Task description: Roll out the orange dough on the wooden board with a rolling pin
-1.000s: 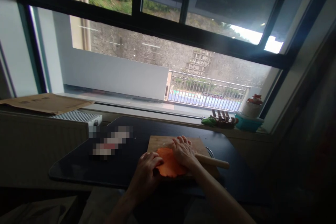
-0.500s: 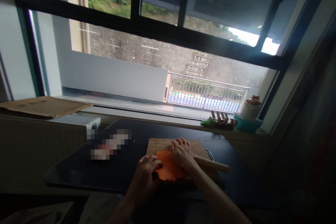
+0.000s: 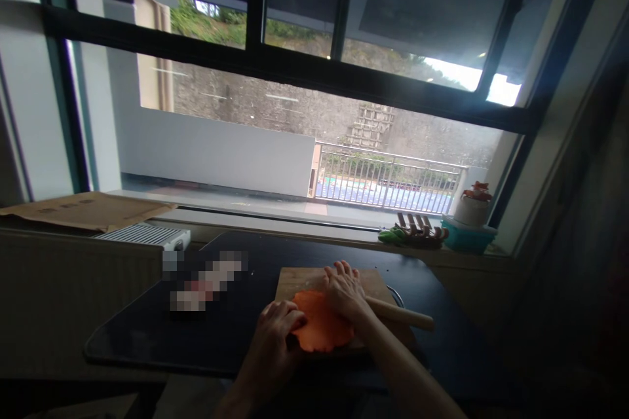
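A flat, round orange dough sheet [image 3: 322, 327] lies on a wooden cutting board [image 3: 295, 277], its edge slightly uneven. My left hand [image 3: 280, 327] is closed at the sheet's left edge, thumb and fingers pinching it. Over the upper right of the dough, my right hand [image 3: 346, 291] rests on a wooden rolling pin [image 3: 403, 314]. The pin's free end sticks out to the right past the board. Its other end is hidden beneath my right hand, whose fingers point away from me.
The board rests on a dark table [image 3: 226, 334]. A blurred-out object [image 3: 209, 281] is on the left. Along the windowsill stand a teal container [image 3: 469, 234], a green item [image 3: 392, 236] and a brown rack-like object [image 3: 422, 228]. A brown paper envelope [image 3: 88, 209] lies at left.
The whole scene sits slightly lower in the picture, as the camera has tilted. Both hands keep nearly the same place on the dough and rolling pin.
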Demonstrator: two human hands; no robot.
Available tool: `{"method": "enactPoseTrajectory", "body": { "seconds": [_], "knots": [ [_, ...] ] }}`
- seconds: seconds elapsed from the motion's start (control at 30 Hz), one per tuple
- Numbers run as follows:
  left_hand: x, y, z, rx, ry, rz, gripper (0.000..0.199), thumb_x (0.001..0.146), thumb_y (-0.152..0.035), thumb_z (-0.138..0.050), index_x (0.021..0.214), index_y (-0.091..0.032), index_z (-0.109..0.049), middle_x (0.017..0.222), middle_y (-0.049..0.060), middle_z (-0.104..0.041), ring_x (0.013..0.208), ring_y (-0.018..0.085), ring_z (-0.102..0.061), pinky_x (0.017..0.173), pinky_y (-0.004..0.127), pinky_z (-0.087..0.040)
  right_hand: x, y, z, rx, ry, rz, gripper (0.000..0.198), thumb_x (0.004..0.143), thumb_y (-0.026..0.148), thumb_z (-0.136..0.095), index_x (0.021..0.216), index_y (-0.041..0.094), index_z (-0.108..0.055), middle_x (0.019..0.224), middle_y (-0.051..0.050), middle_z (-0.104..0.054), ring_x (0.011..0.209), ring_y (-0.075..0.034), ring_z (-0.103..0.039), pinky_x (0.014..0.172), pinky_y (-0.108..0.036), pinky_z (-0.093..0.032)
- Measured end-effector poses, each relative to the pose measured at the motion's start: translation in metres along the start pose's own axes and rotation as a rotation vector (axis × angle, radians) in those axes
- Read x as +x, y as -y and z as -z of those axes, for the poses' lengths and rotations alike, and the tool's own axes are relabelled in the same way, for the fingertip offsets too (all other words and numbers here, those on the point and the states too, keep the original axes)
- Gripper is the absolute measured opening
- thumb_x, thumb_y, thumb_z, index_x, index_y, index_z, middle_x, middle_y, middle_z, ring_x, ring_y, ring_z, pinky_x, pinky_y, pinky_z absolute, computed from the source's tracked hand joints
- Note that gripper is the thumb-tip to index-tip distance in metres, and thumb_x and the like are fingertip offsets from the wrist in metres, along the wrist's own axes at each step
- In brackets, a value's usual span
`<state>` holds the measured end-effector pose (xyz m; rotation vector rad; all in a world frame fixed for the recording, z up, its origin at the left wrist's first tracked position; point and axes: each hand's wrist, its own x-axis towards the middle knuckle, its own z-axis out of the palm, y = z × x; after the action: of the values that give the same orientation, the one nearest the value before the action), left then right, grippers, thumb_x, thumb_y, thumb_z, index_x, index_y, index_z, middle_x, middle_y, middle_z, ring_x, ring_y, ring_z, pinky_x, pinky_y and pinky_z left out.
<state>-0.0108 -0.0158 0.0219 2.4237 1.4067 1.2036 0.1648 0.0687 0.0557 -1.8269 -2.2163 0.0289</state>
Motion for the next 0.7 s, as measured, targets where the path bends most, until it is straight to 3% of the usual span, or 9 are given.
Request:
{"method": "enactPoseTrajectory", "body": {
  "seconds": [0.17, 0.43, 0.7],
  "knots": [
    [0.0, -0.002, 0.001, -0.015, -0.022, 0.003, 0.035, 0.062, -0.004, -0.049, 0.088, -0.022, -0.066, 0.095, 0.004, -0.067, 0.094, 0.024, -0.062, 0.099, 0.048, -0.041, -0.012, 0.004, -0.005, 0.003, -0.026, 0.034, 0.05, 0.098, 0.04, -0.026, 0.142, 0.023, -0.044, 0.151, -0.01, -0.035, 0.142, -0.028, -0.02, 0.113, -0.049, -0.016],
    [0.0, -0.002, 0.002, 0.01, 0.031, 0.026, 0.033, 0.066, -0.006, -0.049, 0.09, -0.021, -0.065, 0.099, 0.006, -0.066, 0.097, 0.025, -0.06, 0.101, 0.051, -0.038, 0.025, -0.009, 0.004, 0.0, 0.065, -0.034, 0.05, 0.097, 0.04, -0.028, 0.14, 0.021, -0.046, 0.15, -0.013, -0.036, 0.141, -0.03, -0.023, 0.11, -0.054, -0.019],
    [0.001, -0.003, 0.003, -0.004, -0.005, 0.003, 0.035, 0.063, -0.005, -0.049, 0.089, -0.021, -0.066, 0.097, 0.006, -0.067, 0.096, 0.025, -0.061, 0.097, 0.047, -0.043, -0.01, 0.005, -0.008, 0.002, -0.014, 0.052, 0.052, 0.098, 0.042, -0.027, 0.143, 0.022, -0.042, 0.151, -0.01, -0.035, 0.143, -0.028, -0.019, 0.113, -0.049, -0.015]
  ]
}}
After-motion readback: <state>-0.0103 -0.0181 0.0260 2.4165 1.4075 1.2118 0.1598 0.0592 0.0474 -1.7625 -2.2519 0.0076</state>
